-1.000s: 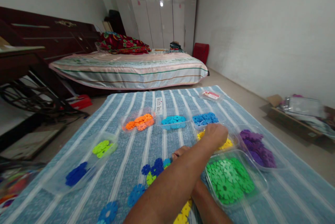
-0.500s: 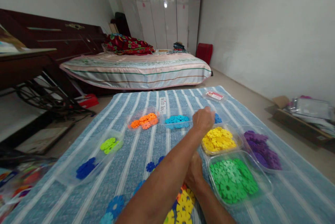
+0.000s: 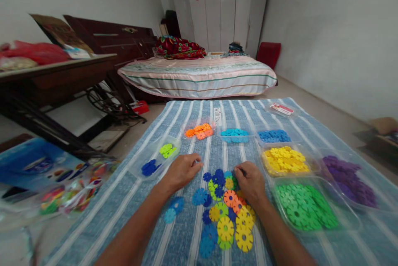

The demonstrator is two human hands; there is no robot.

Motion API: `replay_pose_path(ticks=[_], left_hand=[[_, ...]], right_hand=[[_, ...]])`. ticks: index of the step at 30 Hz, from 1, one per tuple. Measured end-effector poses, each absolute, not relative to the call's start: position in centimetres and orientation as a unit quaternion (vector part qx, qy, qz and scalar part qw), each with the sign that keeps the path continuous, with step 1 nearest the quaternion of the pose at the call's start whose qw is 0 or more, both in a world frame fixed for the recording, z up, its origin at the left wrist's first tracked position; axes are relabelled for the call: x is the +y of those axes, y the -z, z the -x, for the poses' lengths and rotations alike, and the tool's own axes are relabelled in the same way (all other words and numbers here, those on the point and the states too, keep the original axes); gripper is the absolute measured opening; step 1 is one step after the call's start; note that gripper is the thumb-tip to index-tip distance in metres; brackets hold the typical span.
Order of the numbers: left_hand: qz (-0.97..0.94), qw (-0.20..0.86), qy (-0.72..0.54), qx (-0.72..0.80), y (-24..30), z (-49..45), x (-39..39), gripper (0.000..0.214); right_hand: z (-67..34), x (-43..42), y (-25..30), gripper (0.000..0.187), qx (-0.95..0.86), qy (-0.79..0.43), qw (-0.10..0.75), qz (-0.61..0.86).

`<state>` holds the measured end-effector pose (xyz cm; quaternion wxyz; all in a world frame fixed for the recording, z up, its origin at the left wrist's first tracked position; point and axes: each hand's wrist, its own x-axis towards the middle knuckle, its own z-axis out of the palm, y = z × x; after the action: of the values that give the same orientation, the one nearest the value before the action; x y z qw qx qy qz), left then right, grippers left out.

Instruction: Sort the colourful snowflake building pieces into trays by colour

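Many loose notched discs point(image 3: 224, 221), yellow, orange, lime and blue, lie clustered on the cloth-covered desk point(image 3: 182, 241), nearest the person. Over their far right edge is the right hand point(image 3: 251, 181), fingers curled; whether its grip holds a disc I cannot tell. Left of the cluster, the left hand point(image 3: 183, 170) has bent fingers and a narrow grip, its contents hidden. Beyond, clear tubs hold green discs point(image 3: 306, 208), purple discs point(image 3: 348, 179) and yellow discs point(image 3: 286, 160), then orange discs point(image 3: 200, 130). Farther off stands a bed point(image 3: 199, 77).
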<state>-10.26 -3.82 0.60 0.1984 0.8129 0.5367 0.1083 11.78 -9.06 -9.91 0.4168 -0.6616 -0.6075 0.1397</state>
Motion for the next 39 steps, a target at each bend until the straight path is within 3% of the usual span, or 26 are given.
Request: replay_pose_path(ticks=[12,20,27,31,39], left_hand=[[-0.708,0.213,-0.014,0.673,0.3,16.6,-13.8,0.031],[-0.731,0.194,0.009,0.654,1.8,14.2,-13.6,0.033],[-0.728,0.209,-0.028,0.652,1.5,13.8,-12.8,0.017],[-0.735,0.257,-0.07,0.623,1.4,14.2,-12.1,0.007],[-0.703,0.385,-0.126,0.584,0.8,14.2,-10.3,0.011]], right_hand=[[-12.2,-9.8,9.8,0.028,-0.617,-0.13,0.411,0.658],[-12.3,-9.8,10.0,0.028,-0.618,-0.139,0.405,0.66],[-12.3,-9.7,10.0,0.027,-0.62,-0.133,0.415,0.653],[-12.1,-9.5,10.0,0.025,-0.624,-0.124,0.419,0.648],[-12.0,-9.3,9.6,0.025,-0.622,-0.115,0.429,0.644]])
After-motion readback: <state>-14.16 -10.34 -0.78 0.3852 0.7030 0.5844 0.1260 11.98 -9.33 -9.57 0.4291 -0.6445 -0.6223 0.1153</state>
